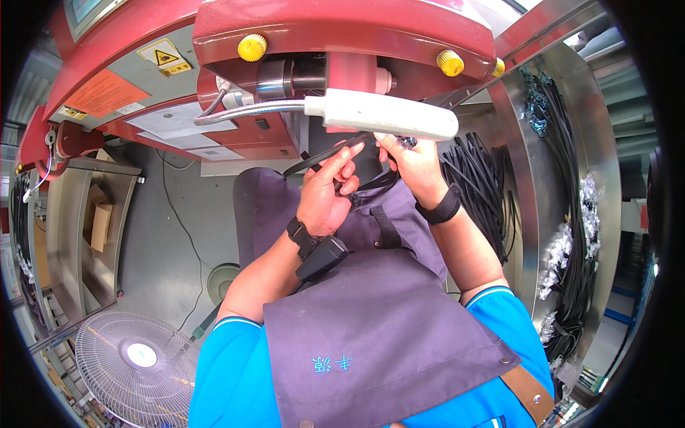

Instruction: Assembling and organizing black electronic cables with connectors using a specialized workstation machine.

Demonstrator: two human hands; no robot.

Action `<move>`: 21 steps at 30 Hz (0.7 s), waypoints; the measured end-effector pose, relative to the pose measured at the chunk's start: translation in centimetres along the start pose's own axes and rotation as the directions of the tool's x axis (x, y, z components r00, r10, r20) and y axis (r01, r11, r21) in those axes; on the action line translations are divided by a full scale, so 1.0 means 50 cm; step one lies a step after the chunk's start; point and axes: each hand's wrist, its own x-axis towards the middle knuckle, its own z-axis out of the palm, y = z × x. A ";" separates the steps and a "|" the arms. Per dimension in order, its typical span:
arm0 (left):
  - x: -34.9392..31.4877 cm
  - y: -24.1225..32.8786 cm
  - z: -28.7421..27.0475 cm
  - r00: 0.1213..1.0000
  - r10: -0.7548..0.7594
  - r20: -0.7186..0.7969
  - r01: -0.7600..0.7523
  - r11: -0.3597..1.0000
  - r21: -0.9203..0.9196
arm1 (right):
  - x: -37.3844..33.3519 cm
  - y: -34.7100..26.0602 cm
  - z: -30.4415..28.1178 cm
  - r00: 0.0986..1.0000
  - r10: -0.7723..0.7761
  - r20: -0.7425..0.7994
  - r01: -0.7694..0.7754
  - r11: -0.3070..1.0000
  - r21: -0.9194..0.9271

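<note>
My left hand (328, 192) is closed around a long, narrow black belt (301, 165), thumb on top and fingers curled below. To its right, my right hand (415, 165) pinches the same belt close under a white lamp head (385, 115), which hides some of the fingertips. A small dark, shiny piece (407, 142) shows at the right hand, perhaps a wrapped buckle. Part of the belt loops down between my hands, over my purple apron (385, 307). Just above is the red machine's spindle (275, 78) with a blurred reddish wheel (349, 75).
Many black belts (474, 178) hang beside my right arm. A metal trough (528, 214) on the right holds more, some ends wrapped in clear plastic. A fan (143, 355) stands lower left, near a metal cabinet (118, 235). A cable (178, 221) crosses the grey floor.
</note>
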 end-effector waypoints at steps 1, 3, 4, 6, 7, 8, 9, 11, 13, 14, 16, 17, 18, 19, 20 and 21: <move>0.001 0.000 0.000 1.000 0.000 -0.001 0.000 1.000 0.000 | 0.002 -0.001 0.001 1.000 0.012 -0.001 -0.012 1.000 -0.013; 0.002 -0.001 -0.002 1.000 -0.010 -0.016 0.010 1.000 -0.010 | 0.005 0.000 0.000 1.000 0.009 0.001 -0.009 0.999 -0.038; 0.003 -0.001 -0.003 1.000 -0.010 -0.017 0.010 1.000 -0.010 | 0.007 0.001 0.000 1.000 0.006 0.003 -0.006 0.998 -0.063; 0.004 -0.002 -0.004 1.000 -0.002 -0.016 0.003 1.000 0.002 | 0.010 0.006 0.000 1.000 -0.004 0.006 0.004 0.998 -0.069; 0.005 -0.002 -0.004 1.000 -0.003 -0.017 0.003 1.000 0.001 | 0.012 0.008 -0.001 1.000 -0.014 0.009 0.015 0.997 -0.076; 0.005 -0.002 -0.004 1.000 -0.002 -0.018 0.002 1.000 0.002 | 0.013 0.008 -0.001 1.000 -0.013 0.010 0.014 0.997 -0.076; 0.005 -0.002 -0.004 1.000 -0.001 -0.019 0.001 1.000 0.003 | 0.014 0.008 -0.001 1.000 -0.005 0.011 0.006 0.997 -0.082; 0.007 -0.002 -0.006 1.000 -0.001 -0.022 0.001 1.000 -0.001 | 0.017 0.005 0.000 1.000 0.004 0.012 -0.003 0.996 -0.088; 0.008 -0.002 -0.007 1.000 0.001 -0.025 -0.001 1.000 -0.006 | 0.020 0.000 0.003 1.000 0.007 0.025 -0.005 0.996 -0.094; 0.009 -0.002 -0.007 1.000 -0.001 -0.027 0.001 1.000 -0.005 | 0.020 0.001 0.003 1.000 0.007 0.026 -0.005 0.996 -0.093; 0.010 -0.001 -0.004 1.000 -0.003 -0.029 0.003 1.000 -0.004 | 0.021 0.006 0.003 1.000 -0.003 0.026 0.004 0.998 -0.070; 0.010 0.000 0.000 0.999 -0.010 -0.036 0.010 1.000 -0.003 | 0.022 0.007 0.003 1.000 -0.003 0.026 0.005 0.998 -0.070; 0.010 0.000 0.003 0.999 -0.016 -0.043 0.016 1.000 -0.003 | 0.021 0.009 0.003 1.000 -0.012 0.009 0.012 0.998 -0.054; 0.012 -0.002 0.005 0.999 -0.015 -0.043 0.015 1.000 -0.003 | 0.021 0.011 0.002 1.000 -0.020 -0.008 0.020 0.999 -0.039; 0.014 -0.004 0.007 0.999 -0.013 -0.030 0.013 1.000 -0.016 | 0.021 0.016 -0.002 1.000 -0.022 -0.007 0.022 0.999 -0.040; 0.015 -0.005 0.009 1.000 -0.013 -0.020 0.012 0.999 -0.030 | 0.023 0.023 -0.009 1.000 0.000 -0.013 0.000 1.000 -0.015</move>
